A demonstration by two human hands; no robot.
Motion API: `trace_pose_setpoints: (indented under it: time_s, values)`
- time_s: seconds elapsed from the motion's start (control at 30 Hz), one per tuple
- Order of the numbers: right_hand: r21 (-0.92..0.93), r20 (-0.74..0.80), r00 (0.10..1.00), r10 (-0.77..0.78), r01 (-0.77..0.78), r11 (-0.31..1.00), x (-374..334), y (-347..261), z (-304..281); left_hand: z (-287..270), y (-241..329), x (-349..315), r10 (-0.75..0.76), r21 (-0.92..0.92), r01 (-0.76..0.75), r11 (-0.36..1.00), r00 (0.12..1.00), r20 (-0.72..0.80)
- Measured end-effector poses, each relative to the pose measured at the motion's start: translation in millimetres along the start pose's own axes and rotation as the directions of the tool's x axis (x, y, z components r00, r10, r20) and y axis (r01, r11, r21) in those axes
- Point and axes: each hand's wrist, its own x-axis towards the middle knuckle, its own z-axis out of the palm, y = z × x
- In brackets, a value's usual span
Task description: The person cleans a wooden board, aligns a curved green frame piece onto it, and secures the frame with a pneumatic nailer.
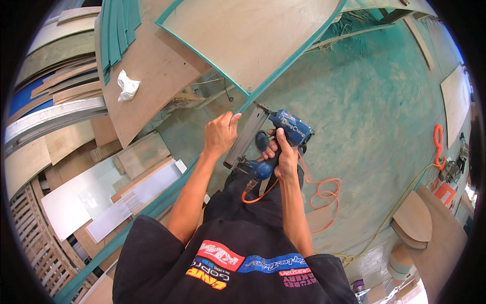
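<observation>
My right hand (286,159) is wrapped round the handle of a blue pneumatic nail gun (294,128), its nose by the near corner of a pale wooden panel (248,43) edged in teal. An orange air hose (251,200) runs from the gun's handle end. Left of the gun's long grey magazine (248,137), my left hand (220,133) is closed with its thumb up, gripping a long teal strip (116,245). That strip slants from the lower left, under my hand, toward the panel's corner. My fingertips on the strip are partly hidden.
At left, a brown board (147,66) carries teal strips (119,30) and a crumpled white bag (128,86). Stacked planks and a white sheet (76,197) lie beyond. The orange hose loops over the teal-stained floor (364,121). Curved wood offcuts (412,218) rest at right.
</observation>
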Motion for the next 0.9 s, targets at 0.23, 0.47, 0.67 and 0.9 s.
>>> trace_pose_setpoints:
  time_s: [0.23,0.47,0.67,0.9]
  values:
    - [0.026,0.010,1.000,-0.023,0.023,0.999,2.1,10.6,3.7,-6.7,-0.6,3.4,-0.016,-0.050,0.018,0.999,0.999,0.050]
    - [0.051,0.009,0.999,-0.034,0.034,0.998,4.6,22.5,3.3,-11.0,-6.6,10.5,-0.082,-0.152,0.106,0.983,0.985,0.154]
    - [0.067,-0.009,0.999,-0.049,0.049,0.997,-0.2,27.4,10.6,-8.8,-7.4,10.2,-0.069,-0.229,0.096,0.969,0.990,0.124]
    - [0.099,-0.027,0.998,-0.062,0.064,0.993,-0.2,32.8,12.2,-7.4,-7.5,13.6,-0.053,-0.274,0.085,0.958,0.991,0.124]
